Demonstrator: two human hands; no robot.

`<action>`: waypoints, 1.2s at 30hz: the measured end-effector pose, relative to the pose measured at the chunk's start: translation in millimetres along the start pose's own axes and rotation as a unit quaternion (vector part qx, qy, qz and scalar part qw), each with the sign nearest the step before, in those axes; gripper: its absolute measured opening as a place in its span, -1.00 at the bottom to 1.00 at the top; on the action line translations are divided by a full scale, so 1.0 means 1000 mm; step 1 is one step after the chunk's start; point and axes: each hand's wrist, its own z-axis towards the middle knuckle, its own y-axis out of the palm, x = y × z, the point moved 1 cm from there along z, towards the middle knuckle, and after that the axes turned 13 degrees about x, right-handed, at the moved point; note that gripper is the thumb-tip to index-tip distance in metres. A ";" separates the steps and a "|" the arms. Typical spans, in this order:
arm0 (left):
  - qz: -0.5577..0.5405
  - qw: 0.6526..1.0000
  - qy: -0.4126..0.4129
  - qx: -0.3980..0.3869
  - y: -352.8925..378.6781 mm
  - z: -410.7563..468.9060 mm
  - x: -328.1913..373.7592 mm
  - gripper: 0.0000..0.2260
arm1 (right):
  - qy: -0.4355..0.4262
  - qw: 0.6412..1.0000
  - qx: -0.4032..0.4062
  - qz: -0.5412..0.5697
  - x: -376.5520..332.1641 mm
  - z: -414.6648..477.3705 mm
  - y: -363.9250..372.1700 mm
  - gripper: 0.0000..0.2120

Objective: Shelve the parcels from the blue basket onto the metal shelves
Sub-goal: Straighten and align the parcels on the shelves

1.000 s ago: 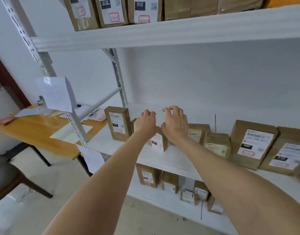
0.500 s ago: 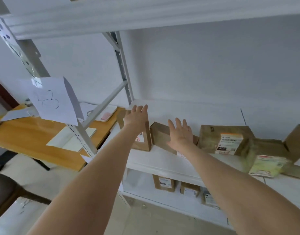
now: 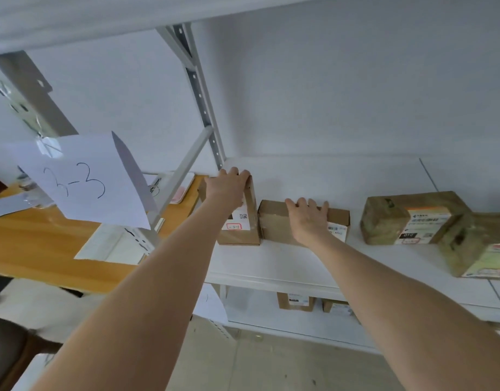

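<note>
On the white metal shelf (image 3: 271, 266) an upright brown parcel (image 3: 243, 232) stands at the far left end. My left hand (image 3: 227, 187) lies over its top, fingers curled round the upper edge. A lower brown parcel (image 3: 274, 224) sits right beside it, touching it. My right hand (image 3: 309, 218) rests on that parcel's top front with straight, spread fingers. Two taped, greenish-brown parcels (image 3: 406, 218) (image 3: 477, 246) lie further right on the same shelf. The blue basket is not in view.
A paper sign (image 3: 85, 176) marked 3-3 hangs from the left upright. Behind it is a wooden desk (image 3: 37, 246) with papers. More parcels (image 3: 295, 301) stand on the shelf below. A dark chair (image 3: 6, 351) is at the bottom left.
The view has dropped and closed in on the shelf. My left hand moved onto the upright parcel's top and curled round it. My right hand settled on the lower parcel beside it.
</note>
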 end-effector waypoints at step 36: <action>-0.016 0.981 0.176 0.083 -0.026 0.030 0.091 -0.16 | 0.036 0.998 -0.017 -0.055 0.087 0.004 -0.035 0.24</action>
